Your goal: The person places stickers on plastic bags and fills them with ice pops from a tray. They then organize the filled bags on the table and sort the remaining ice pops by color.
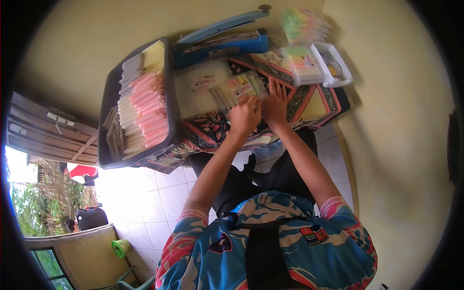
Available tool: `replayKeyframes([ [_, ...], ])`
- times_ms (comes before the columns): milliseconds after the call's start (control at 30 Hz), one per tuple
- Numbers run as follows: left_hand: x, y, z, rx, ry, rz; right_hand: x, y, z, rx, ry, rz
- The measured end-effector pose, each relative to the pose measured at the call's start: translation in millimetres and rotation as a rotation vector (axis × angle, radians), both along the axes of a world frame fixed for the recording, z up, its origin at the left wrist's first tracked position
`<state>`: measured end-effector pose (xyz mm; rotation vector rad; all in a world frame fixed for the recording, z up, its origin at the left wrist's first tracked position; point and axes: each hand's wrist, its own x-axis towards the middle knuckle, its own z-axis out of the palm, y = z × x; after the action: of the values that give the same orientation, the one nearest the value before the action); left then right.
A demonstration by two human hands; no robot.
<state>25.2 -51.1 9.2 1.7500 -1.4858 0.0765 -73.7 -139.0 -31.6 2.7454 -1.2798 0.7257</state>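
Note:
A clear plastic packet of pastel sticks (pixel 232 93) with a printed label lies on the patterned cloth in front of me. My left hand (pixel 245 116) has its fingers curled at the packet's near edge, gripping it. Against the packet's right end rests my right hand (pixel 275 104), its fingers stretched out and close together. The packet is slightly blurred, and its right end is partly hidden by my hands. Just left of it lies a stack of flat clear bags (pixel 195 99) with a printed label.
A black tray (pixel 172 121) of pink, cream, grey and yellow sticks stands at left. Behind the bags sits a blue heat sealer (pixel 222 50), its arm raised. Filled packets (pixel 305 67) and a white container (pixel 333 79) are at right, beside the wall.

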Motion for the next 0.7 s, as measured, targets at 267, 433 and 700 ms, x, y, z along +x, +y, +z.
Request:
replayKeyframes([
  [267, -2, -5, -7, 0.004, -0.033, 0.007, 8, -12, -20, -0.034, -0.103, -0.022],
  [433, -1, -5, -11, -0.003, -0.029, -0.018, 9, -15, -26, -0.006, -0.071, -0.011],
  [700, -3, -5, -11, 0.025, -0.007, -0.022, 8, -11, -22, 0.017, -0.105, -0.014],
])
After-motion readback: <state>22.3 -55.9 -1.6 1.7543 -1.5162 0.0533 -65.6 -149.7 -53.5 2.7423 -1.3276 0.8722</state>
